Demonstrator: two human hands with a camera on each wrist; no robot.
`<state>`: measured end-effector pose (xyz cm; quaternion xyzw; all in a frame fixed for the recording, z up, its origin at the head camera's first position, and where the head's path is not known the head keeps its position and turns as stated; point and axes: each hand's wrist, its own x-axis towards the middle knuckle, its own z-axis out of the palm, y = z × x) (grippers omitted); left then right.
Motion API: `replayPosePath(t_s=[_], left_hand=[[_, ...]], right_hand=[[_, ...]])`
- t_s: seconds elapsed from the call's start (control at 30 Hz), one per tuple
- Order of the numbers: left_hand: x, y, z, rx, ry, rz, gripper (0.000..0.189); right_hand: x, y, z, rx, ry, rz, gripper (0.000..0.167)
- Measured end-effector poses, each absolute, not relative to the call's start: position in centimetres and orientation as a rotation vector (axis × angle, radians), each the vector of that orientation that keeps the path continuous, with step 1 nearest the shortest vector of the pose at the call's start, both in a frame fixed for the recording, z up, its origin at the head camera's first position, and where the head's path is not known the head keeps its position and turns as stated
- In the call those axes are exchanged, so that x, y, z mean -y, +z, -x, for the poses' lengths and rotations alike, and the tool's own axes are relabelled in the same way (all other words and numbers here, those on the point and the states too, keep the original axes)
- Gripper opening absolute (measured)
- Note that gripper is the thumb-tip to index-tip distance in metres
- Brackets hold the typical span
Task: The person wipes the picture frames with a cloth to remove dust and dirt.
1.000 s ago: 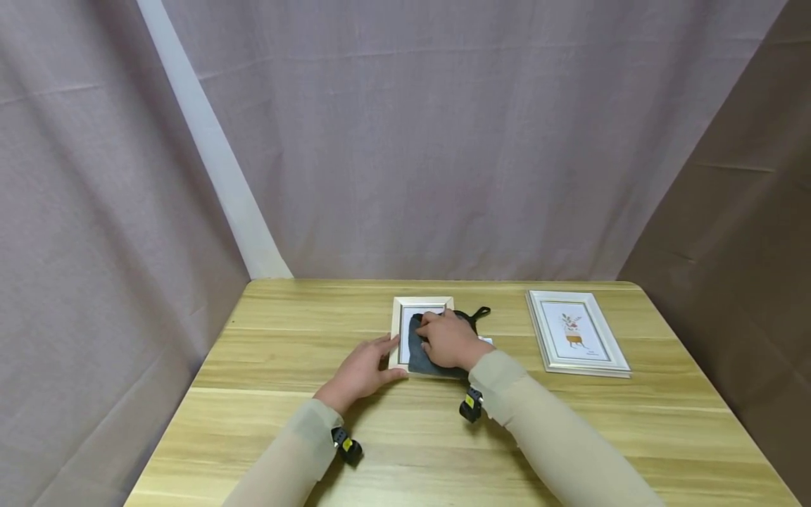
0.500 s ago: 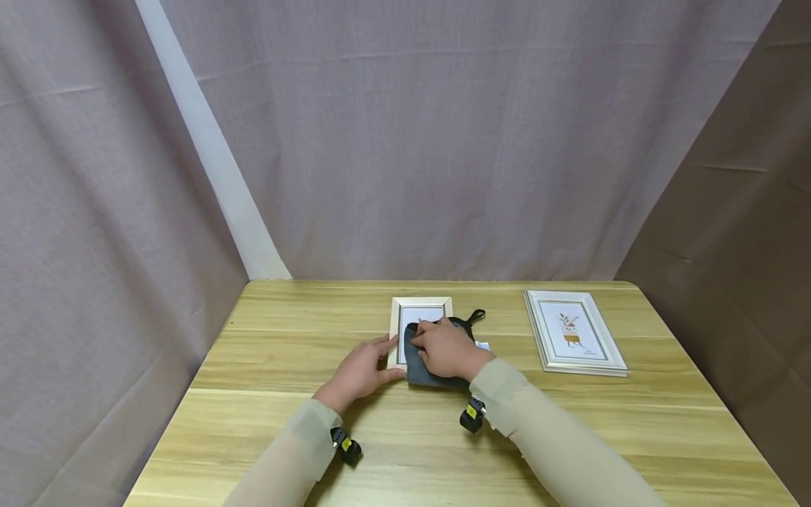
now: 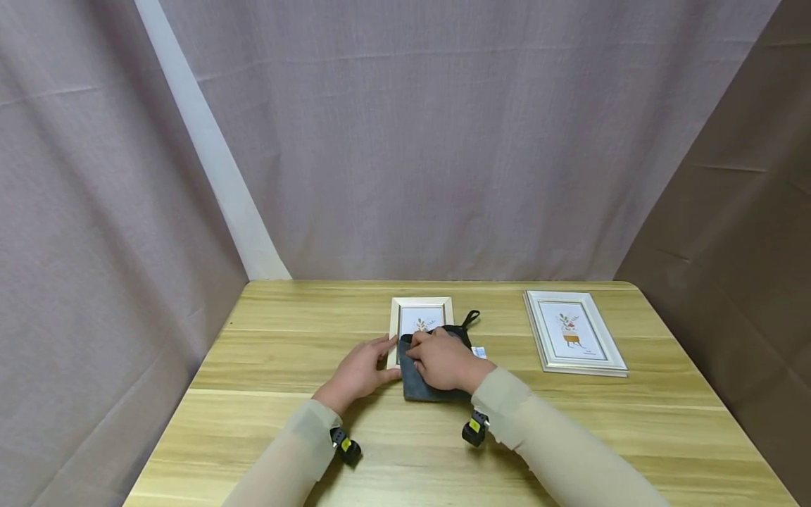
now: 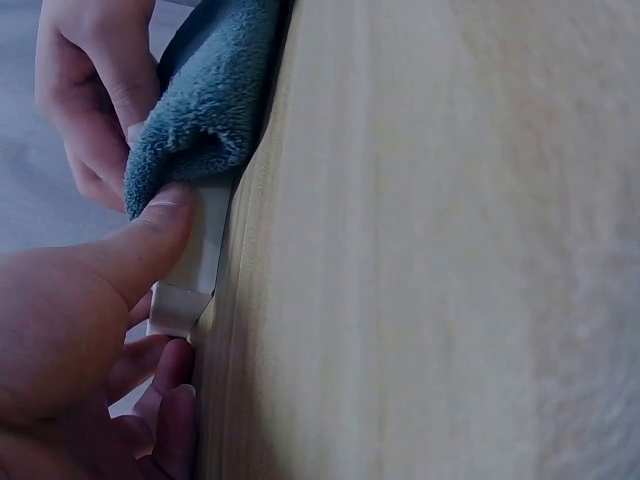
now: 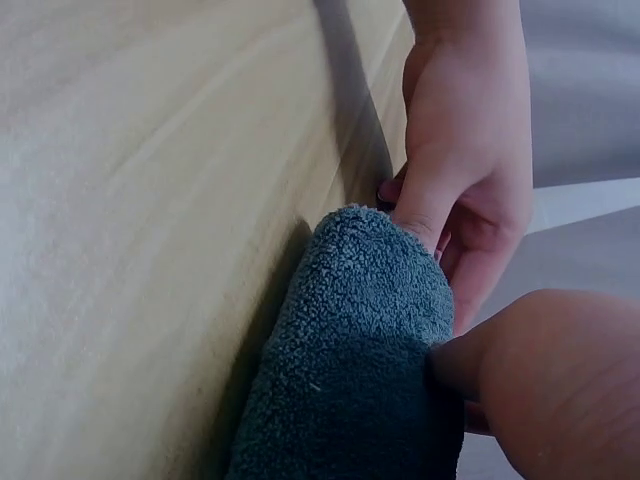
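A small picture frame with a pale border lies flat on the table, a plant drawing partly showing in it. My left hand grips its near left corner, thumb along the near edge and fingers at the left side. A grey-blue fluffy cloth with black edging, a black loop and a white tag covers the frame's lower right part and hangs over its near edge. My right hand holds this cloth down with bent fingers. In the left wrist view the cloth touches the left thumb.
To the right lies a larger white picture frame with a plant drawing, apparently stacked on another. The wooden table ends at a grey curtain at the back. Each wrist carries a black camera.
My right hand has drawn the cloth toward me and slightly left, so more of the drawing shows at the top. The left hand and the frame under it stay put.
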<state>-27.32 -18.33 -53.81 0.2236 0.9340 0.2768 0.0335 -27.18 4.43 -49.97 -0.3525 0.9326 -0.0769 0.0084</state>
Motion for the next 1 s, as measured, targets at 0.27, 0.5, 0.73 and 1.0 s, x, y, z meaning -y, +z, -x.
replayPosePath(t_s=[0.27, 0.5, 0.73, 1.0], left_hand=[[18.3, -53.9, 27.5, -2.877, 0.845, -0.690, 0.077], [18.2, -53.9, 27.4, -2.872, 0.857, -0.684, 0.076], [18.2, -53.6, 27.4, -2.866, 0.870, -0.687, 0.076], [18.3, -53.4, 27.3, -2.842, 0.917, -0.673, 0.075]], right_hand=[[-4.1, -49.8, 26.6, -2.928, -0.192, 1.051, 0.030], [-3.8, -49.8, 26.3, -2.930, -0.198, 1.063, 0.028], [-2.9, -49.5, 26.1, -2.962, -0.051, 0.987, 0.031], [-2.2, -49.4, 26.6, -2.961, 0.075, 0.903, 0.036]])
